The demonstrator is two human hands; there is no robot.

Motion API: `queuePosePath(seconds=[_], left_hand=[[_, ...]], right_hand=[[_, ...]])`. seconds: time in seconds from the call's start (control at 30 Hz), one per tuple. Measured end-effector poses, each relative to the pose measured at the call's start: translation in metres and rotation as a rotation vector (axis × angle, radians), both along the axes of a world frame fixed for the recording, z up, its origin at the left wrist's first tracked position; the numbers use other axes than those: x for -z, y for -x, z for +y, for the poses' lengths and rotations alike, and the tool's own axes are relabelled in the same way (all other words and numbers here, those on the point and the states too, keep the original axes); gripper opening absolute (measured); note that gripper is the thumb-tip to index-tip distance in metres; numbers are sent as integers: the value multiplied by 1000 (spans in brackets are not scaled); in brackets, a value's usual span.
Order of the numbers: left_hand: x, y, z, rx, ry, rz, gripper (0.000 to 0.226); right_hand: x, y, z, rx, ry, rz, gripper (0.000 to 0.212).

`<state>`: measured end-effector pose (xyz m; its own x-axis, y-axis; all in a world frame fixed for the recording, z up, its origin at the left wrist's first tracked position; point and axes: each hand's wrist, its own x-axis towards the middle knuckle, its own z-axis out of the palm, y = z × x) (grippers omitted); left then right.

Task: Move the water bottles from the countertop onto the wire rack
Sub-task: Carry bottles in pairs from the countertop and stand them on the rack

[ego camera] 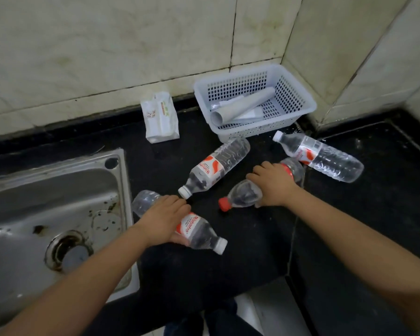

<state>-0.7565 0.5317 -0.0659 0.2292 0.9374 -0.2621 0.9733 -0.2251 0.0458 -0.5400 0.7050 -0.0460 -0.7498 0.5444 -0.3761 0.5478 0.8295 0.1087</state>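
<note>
Several clear plastic water bottles with red-and-white labels lie on their sides on the black countertop (240, 238). My left hand (164, 218) grips a white-capped bottle (199, 235) lying beside the sink. My right hand (273, 184) grips a red-capped bottle (243, 196) around its middle. Between my hands lies a third bottle (216, 166), its white cap pointing toward my left hand. A fourth bottle (320, 156) lies at the right, in front of the basket. No wire rack is in view.
A steel sink (51, 214) fills the left. A white plastic basket (298, 93) holding rolled paper stands in the back corner. A white packet (160, 117) leans against the tiled wall. The countertop's front edge runs just below my forearms.
</note>
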Motion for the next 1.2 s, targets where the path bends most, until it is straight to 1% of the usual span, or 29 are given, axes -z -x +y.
queuePosePath(seconds=[0.07,0.1,0.17,0.23,0.27,0.33,0.4,0.43,0.47,0.57,0.63,0.67,0.73,0.77,0.8,0.87,0.93,1.0,1.1,1.2], left_hand=[[3,-12,-5,-59,68,56,80],[5,-16,-8,-101,92,84,80],[5,-26,-13,-144,96,127,86],[8,-26,-18,-158,41,124,92],[8,-25,-18,-172,23,97,96],[7,-24,-17,-140,21,19,102],[7,-24,-16,-43,79,25,87],[8,-22,-16,4,78,43,81],[10,-21,-16,37,39,36,80],[12,-17,-16,119,-88,29,75],[12,-17,-18,109,-158,-3,68],[12,-19,-19,85,-154,-24,67],[1,-29,-20,-16,-49,-134,64],[-1,-35,-20,-64,-57,-208,62],[-5,-43,-20,-56,-103,-260,61],[-14,-68,-23,66,-156,-312,65],[-23,-100,-26,197,-211,-296,70],[-37,-136,-29,291,-304,-309,65],[-64,-199,-46,384,-337,-394,70],[-85,-266,-80,485,-301,-522,68]], right_hand=[[2,-1,-23,210,-10,-35,71],[4,-2,-35,335,3,-16,71],[10,-7,-59,585,37,84,72],[17,-8,-80,758,73,207,72],[19,-6,-89,784,78,246,73],[23,1,-104,764,42,252,78],[25,10,-113,721,-36,216,77],[25,14,-115,715,-62,204,75],[25,15,-117,729,-69,199,73],[18,6,-125,883,-13,237,75],[14,-10,-141,1030,28,292,76],[12,-20,-152,1093,39,326,76],[7,-39,-178,1189,51,389,75],[4,-47,-191,1222,51,429,75],[-1,-56,-204,1251,46,475,75],[-14,-71,-227,1303,14,561,78],[-31,-88,-251,1353,-59,643,80],[-49,-109,-277,1417,-147,718,81],[-74,-150,-327,1523,-285,780,80],[-95,-199,-393,1646,-419,799,80]])
